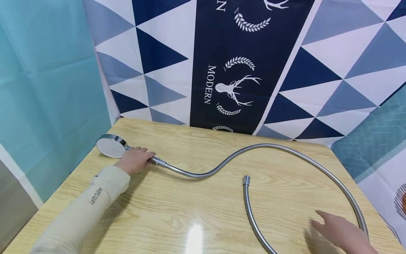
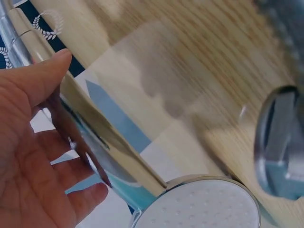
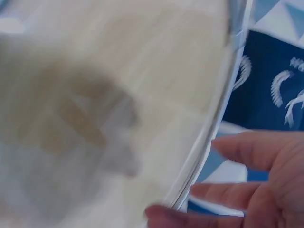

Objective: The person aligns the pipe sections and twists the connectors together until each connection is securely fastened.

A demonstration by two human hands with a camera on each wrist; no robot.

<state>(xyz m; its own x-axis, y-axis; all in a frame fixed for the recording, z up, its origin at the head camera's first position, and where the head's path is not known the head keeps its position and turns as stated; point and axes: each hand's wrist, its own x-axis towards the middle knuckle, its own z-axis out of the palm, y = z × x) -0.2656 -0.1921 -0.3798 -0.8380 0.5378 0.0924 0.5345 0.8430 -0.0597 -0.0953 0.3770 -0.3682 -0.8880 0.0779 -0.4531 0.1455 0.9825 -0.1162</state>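
Note:
My left hand [image 1: 134,159] grips the chrome handle of a shower head [image 1: 111,147] at the far left of the table. In the left wrist view the thumb lies over the handle [image 2: 88,114], with the fingers on its other side; the round white spray face [image 2: 204,206] shows below. From the handle a metal shower hose [image 1: 269,145] runs right in a wide curve and loops back. Its free end carries a chrome connector [image 1: 246,180] near the table's middle. My right hand [image 1: 342,231] holds nothing, its fingers extended inside the loop, close to the hose's right side.
A light wooden table [image 1: 177,208] bears everything, with a glare spot near its front. Behind it hangs a patterned cloth [image 1: 165,53] with triangles and a dark deer-print panel. Teal cloth [image 1: 54,88] covers the left side, and more patterned cloth hangs at the right.

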